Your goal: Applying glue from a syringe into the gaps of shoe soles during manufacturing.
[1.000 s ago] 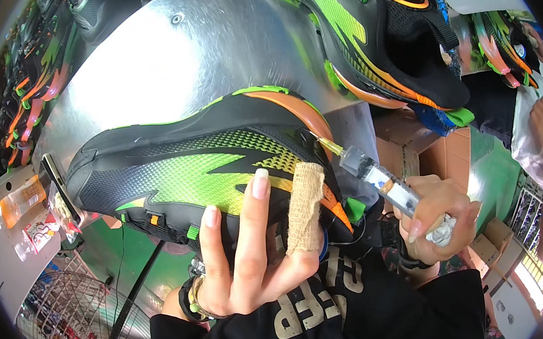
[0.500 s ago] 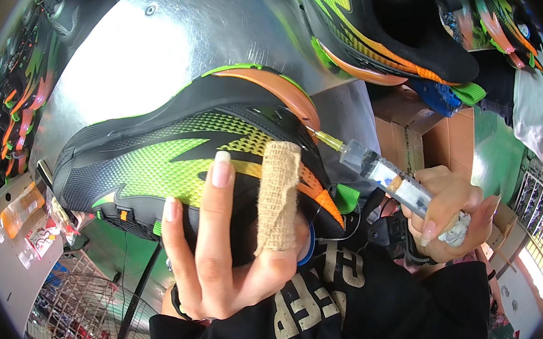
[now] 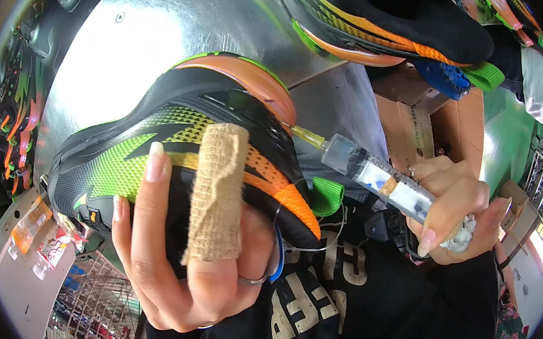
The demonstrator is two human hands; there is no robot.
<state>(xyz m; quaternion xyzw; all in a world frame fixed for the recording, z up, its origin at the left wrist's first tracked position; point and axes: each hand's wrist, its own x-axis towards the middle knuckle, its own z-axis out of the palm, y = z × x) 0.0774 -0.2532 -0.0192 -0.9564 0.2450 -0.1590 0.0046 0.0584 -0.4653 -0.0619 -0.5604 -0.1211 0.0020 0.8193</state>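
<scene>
A black sneaker [image 3: 125,163] with green-to-orange patterning lies on its side in front of me, toe to the left. My left hand [image 3: 189,267] grips it near the collar, one finger wrapped in tan burlap-like cloth [image 3: 216,190]. My right hand [image 3: 456,208] closes around a clear syringe [image 3: 365,168] with a yellow needle hub [image 3: 308,136]. Its thin needle meets the gap by the translucent orange heel piece [image 3: 257,83] of the sole. White crumpled material [image 3: 461,233] sits at the syringe's rear end. A blue-and-silver ring-shaped item [image 3: 275,259] shows beside my left hand.
Another matching sneaker [image 3: 396,39] rests at the upper right on the shiny metal surface [image 3: 125,46]. More sneakers line the far left and far right. Cardboard boxes [image 3: 458,127] stand below on the right, and a wire-caged fan [image 3: 97,314] at lower left.
The held sneaker has tilted, its heel end shifting left. My left hand has moved left with it, and the syringe's needle end has followed the heel. Both hands keep their grip.
</scene>
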